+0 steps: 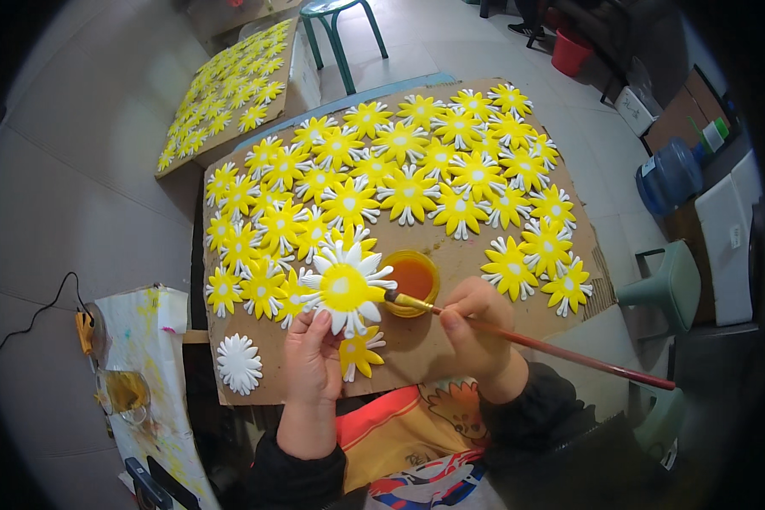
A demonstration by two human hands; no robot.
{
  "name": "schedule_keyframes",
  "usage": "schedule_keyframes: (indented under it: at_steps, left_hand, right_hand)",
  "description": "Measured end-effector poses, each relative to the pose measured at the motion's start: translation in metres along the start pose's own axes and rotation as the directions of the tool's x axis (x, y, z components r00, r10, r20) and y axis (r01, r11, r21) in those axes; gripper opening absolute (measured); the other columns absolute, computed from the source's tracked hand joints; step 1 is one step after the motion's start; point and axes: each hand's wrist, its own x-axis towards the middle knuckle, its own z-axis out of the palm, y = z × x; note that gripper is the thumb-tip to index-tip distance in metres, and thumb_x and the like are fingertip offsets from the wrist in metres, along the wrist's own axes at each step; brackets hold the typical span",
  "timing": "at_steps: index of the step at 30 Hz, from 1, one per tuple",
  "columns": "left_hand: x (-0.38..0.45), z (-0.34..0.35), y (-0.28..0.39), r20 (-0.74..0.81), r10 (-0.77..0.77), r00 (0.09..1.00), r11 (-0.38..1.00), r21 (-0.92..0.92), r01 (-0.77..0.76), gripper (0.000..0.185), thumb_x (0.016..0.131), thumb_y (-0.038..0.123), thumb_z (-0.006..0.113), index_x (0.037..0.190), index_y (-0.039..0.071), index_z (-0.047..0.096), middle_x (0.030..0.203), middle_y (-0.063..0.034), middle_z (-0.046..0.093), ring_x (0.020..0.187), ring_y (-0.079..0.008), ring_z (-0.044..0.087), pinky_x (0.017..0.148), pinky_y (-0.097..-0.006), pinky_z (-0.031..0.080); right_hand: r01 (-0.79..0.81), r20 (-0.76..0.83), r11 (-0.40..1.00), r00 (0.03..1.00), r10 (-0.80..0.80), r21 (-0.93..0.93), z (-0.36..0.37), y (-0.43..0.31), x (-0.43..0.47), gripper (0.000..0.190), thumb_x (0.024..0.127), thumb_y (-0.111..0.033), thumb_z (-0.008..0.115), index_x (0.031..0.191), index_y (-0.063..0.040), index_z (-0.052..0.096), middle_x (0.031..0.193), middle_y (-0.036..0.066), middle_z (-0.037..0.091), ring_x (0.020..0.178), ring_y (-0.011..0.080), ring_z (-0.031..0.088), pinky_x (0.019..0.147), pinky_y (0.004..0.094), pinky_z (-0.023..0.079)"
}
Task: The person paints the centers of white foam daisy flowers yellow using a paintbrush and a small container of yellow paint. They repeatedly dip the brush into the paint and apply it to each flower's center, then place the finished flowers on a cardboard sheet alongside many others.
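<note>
My left hand (313,357) holds a flower-shaped piece (345,287) by its lower edge, thumb on top. Yellow paint covers its centre and a petal on the right; its other petals are white. In my right hand (478,325) is a long paintbrush (548,349) with a reddish handle, its dark bristles touching the right side of the flower. Just behind the brush stands an open jar (414,280) of orange-yellow liquid. A yellow-painted flower (359,354) lies partly hidden beside my left hand. One all-white flower (240,364) rests at the cardboard's lower left.
Many yellow and white flowers (408,191) spread over the cardboard (414,245); more cover a second board (229,83) behind it. A paint-stained side table (159,382) at left bears a glass mug (123,392). Stools (666,287), a water bottle (669,175) and a red bucket (571,52) stand around.
</note>
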Motion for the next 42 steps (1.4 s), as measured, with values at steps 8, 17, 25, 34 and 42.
schedule_keyframes:
  at_steps: [8, 17, 25, 34, 42]
  left_hand:
    - [0.009, 0.031, -0.018, 0.009, 0.153, 0.988, 0.982, 0.108, -0.153, 0.012, 0.082, 0.003, 0.06, 0.09, 0.009, 0.053, 0.091, -0.0046, 0.062, 0.083, -0.0138, 0.06, 0.077, -0.0292, 0.048]
    - [0.01, 0.033, -0.026, 0.007, 0.207, 0.978, 0.975, 0.082, -0.207, 0.012, 0.082, 0.003, 0.061, 0.088, 0.009, 0.054, 0.086, -0.0021, 0.061, 0.078, -0.0108, 0.059, 0.073, -0.0236, 0.046]
    - [0.011, 0.029, -0.029, -0.025, 0.199, 0.98, 0.979, 0.049, -0.197, 0.012, 0.082, 0.002, 0.062, 0.087, 0.01, 0.054, 0.084, -0.0006, 0.06, 0.075, -0.0097, 0.057, 0.07, -0.0229, 0.046]
    - [0.013, 0.023, -0.032, -0.019, 0.181, 0.983, 0.984, 0.001, -0.181, 0.009, 0.083, 0.002, 0.06, 0.088, 0.008, 0.055, 0.088, -0.0034, 0.062, 0.081, -0.0128, 0.06, 0.075, -0.025, 0.049]
    - [0.015, 0.022, -0.031, -0.053, 0.144, 0.988, 0.988, -0.04, -0.146, 0.009, 0.083, 0.002, 0.059, 0.088, 0.007, 0.055, 0.088, -0.003, 0.061, 0.079, -0.0105, 0.058, 0.071, -0.0215, 0.046]
  right_hand:
    - [-0.081, -0.01, 0.994, 0.997, 0.082, 0.07, -0.015, 0.005, 0.001, 0.007, 0.081, -0.002, 0.059, 0.082, -0.002, 0.053, 0.079, 0.01, 0.057, 0.066, 0.0164, 0.053, 0.058, 0.0256, 0.041]
    - [-0.007, 0.007, 0.998, 1.0, 0.008, -0.058, -0.007, 0.008, 0.004, 0.01, 0.072, 0.002, 0.064, 0.077, -0.001, 0.055, 0.072, 0.013, 0.059, 0.062, 0.0246, 0.056, 0.056, 0.0298, 0.043]
    - [0.012, 0.115, 0.981, 0.993, 0.011, -0.193, -0.019, 0.006, 0.008, 0.009, 0.072, 0.001, 0.063, 0.072, -0.001, 0.055, 0.067, 0.013, 0.056, 0.059, 0.027, 0.055, 0.053, 0.0311, 0.042]
    - [0.111, 0.161, 0.983, 0.983, -0.087, -0.148, -0.008, 0.009, 0.008, 0.009, 0.074, -0.001, 0.062, 0.074, -0.003, 0.053, 0.072, 0.012, 0.057, 0.06, 0.0236, 0.053, 0.054, 0.0298, 0.04]
    - [0.083, 0.122, 0.988, 0.99, -0.067, -0.132, -0.007, 0.004, 0.009, 0.009, 0.071, 0.0, 0.062, 0.071, -0.002, 0.054, 0.067, 0.011, 0.055, 0.058, 0.027, 0.052, 0.053, 0.0334, 0.04]
